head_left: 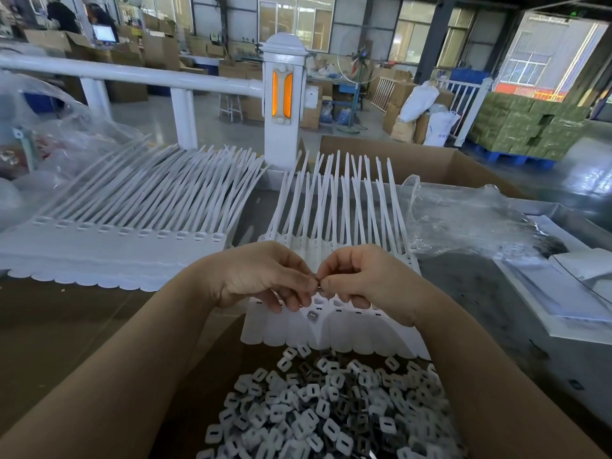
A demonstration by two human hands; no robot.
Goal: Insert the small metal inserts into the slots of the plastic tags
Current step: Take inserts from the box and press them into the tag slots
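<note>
- Head view: my left hand [261, 276] and right hand [361, 276] together pinch one insert [317, 282].
- Tags [331, 329] lie beneath my hands; another insert [312, 315] sits seated in one.

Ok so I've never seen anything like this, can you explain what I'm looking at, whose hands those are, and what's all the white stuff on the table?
No machine here: a camera worn on a person's head looks down at their own two bare hands. The left hand and right hand meet fingertip to fingertip, pinching a small metal insert. Under them lies a strip of white plastic tags with long thin tails; one insert already rests on it. A second strip lies to the left. Nearest the camera is a heap of small white and dark slotted pieces.
</note>
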